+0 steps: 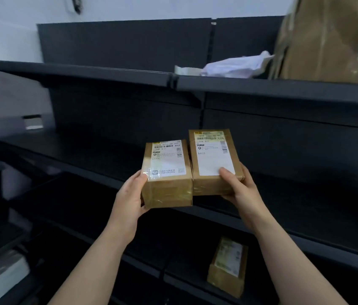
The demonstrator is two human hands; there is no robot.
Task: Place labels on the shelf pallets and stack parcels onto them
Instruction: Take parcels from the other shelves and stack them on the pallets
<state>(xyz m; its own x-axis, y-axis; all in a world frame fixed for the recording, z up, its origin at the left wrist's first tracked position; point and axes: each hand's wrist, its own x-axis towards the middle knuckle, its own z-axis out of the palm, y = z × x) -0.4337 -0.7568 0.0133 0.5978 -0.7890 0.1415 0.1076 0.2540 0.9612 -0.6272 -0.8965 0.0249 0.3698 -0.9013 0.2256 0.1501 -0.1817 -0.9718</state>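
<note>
Gripped side by side: left hand [129, 199] clasps left parcel [166, 172]; right hand [239, 188] clasps right parcel [214, 161]; parcels touching, before middle shelf [63, 150].

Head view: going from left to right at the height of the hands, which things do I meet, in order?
Left hand → parcel marked K6Z → parcel marked A424 → right hand. Each hand holds its own parcel, side by side in front of the dark shelf.

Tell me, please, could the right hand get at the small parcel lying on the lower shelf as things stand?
Probably not right now. The right hand is shut on the right parcel, so its grip is taken. The lower parcel itself lies uncovered below, with nothing visible blocking it once that hand is freed.
</note>
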